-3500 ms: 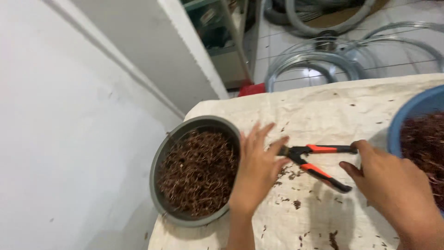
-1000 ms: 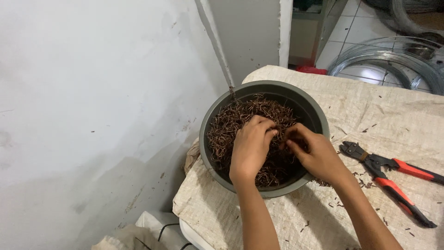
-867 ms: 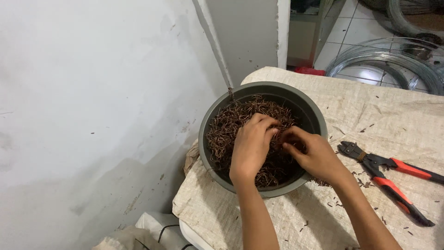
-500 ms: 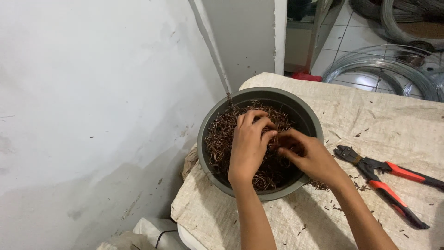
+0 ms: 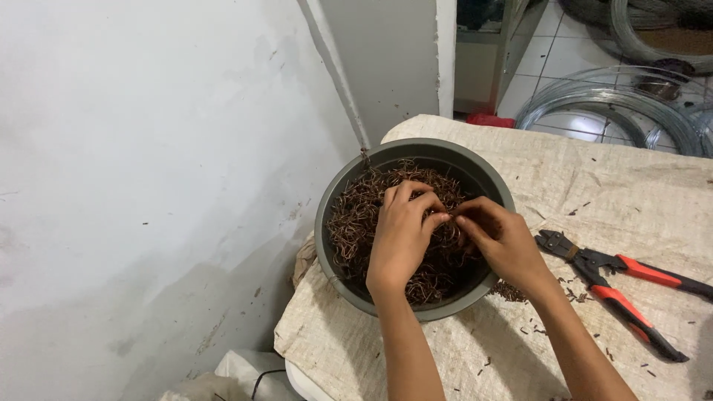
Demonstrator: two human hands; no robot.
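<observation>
Grey bowl (image 5: 336, 223) sits at the near-left corner of the desk (image 5: 594, 193), close against the white wall (image 5: 148, 186). Desk covered in pale woven sacking, speckled with short dark offcuts. Bowl is filled with a tangle of small rusty-brown wire hooks (image 5: 353, 223).

Both hands are inside the bowl, on top of the hooks. Left hand (image 5: 399, 239): palm down, fingers curled, fingertips (image 5: 438, 217) drawn together towards the thumb, pinching at some of the hooks near the middle of the pile. Right hand (image 5: 503, 239): comes in over the right rim, fingers bent and bunched, tips meeting the left hand's tips. The two hands touch or nearly touch at the fingertips. What exactly each one has pinched cannot be made out among the tangle.

Cutters (image 5: 616, 286) with black jaws and red-and-black handles lie flat on the sacking to the right of the bowl, just beside the right wrist, apart from both hands. Handles splayed, pointing away to the right. A small scatter of hooks lies on the sacking between bowl and cutters.

Beyond the desk's far edge: tiled floor (image 5: 564, 56), coils of bright wire (image 5: 594, 96) lying on it, a red object (image 5: 490, 119) at the desk edge.
</observation>
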